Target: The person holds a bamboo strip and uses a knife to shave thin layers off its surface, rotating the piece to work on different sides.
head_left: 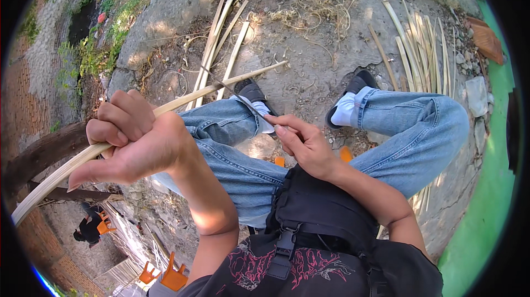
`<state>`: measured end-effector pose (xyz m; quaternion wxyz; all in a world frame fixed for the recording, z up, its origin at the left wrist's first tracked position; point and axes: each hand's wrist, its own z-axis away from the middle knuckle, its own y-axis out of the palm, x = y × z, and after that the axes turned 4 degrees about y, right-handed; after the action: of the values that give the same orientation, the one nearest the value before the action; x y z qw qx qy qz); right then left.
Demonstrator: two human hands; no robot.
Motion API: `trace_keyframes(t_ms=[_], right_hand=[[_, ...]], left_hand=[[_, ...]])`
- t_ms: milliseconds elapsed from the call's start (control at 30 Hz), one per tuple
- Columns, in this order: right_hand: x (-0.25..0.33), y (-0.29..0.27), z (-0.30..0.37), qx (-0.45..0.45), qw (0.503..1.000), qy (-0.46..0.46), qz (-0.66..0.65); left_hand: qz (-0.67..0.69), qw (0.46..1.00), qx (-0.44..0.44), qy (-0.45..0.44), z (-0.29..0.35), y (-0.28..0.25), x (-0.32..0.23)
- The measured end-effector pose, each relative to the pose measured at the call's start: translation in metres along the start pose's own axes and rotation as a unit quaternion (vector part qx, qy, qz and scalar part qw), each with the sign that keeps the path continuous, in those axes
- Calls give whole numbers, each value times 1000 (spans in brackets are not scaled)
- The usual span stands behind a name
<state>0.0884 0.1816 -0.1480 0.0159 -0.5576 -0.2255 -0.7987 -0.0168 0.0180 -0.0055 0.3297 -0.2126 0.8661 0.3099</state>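
Note:
My left hand (132, 139) is closed round a long pale bamboo strip (199, 94). The strip slants from the lower left up past my fist and tapers to a thin end near my left foot. In my right hand (309, 150) is a thin dark-bladed knife (243, 101), held by its handle end with the fingers pinched. Its blade crosses the strip beyond my left fist and appears to touch it. Below the strip's far part, several split bamboo strips (212, 46) lie on the ground.
A bundle of bamboo strips (422, 54) rests by my right foot. Curly shavings (314, 12) litter the rough concrete ahead. A green wall (480, 214) borders the right side. Dark wooden beams (49, 150) stand at left. Behind, a person (88, 228) sits near orange chairs (174, 277).

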Motion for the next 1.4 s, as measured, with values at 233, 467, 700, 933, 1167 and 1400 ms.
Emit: trace_keyframes(t_ms=[233,467,700,933,1167,1400], right_hand=[[-1,-5,-5,-18,999,49,10],[-22,-24,-21,-39,996,66,38],[-28,-24,-21,-70,993,39,91],[-20,-20,-12,-24,996,41,82],[-30,-17,-19,-46,991,37,123],[-51,-40,-37,-104,962,116,222]], left_hand=[[-21,999,23,-8,-3,-7,2],[-11,999,41,-11,-3,-10,6],[37,998,47,-23,-5,-11,4],[19,999,30,-28,-7,-14,5],[10,998,51,-25,-11,-16,5],[-6,999,36,-6,-18,-18,13]])
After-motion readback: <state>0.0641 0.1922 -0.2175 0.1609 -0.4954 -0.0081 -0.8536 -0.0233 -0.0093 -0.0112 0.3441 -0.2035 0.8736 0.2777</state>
